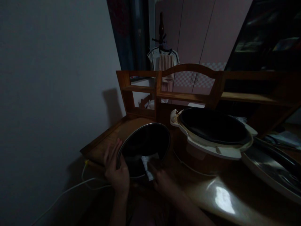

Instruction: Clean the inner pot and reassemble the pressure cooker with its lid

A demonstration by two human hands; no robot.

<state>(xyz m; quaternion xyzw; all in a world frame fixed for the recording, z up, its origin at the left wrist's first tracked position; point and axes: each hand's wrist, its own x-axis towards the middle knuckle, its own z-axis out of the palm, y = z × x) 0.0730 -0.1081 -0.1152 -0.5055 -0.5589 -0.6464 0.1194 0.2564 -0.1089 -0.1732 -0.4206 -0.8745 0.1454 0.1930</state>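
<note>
A round inner cooking pot [135,125] with a dark inside lies tilted on the wooden desk, its mouth toward me. My left hand [117,168] grips its left rim, thumb inside the edge and fingers along the outer wall. At the lower right of the mouth, my right hand [160,179] is closed on a white cloth or tissue [148,164], which touches the pot's inside near the rim. The light is dim, so the right fingertips and the pot's bottom are hard to make out.
An open electric cooker body [209,150] with a dark interior stands right of the pot. Its lid [272,166] lies further right. A wooden shelf [185,95] lines the desk's back. A white cable [70,188] hangs at left beside the wall [58,78].
</note>
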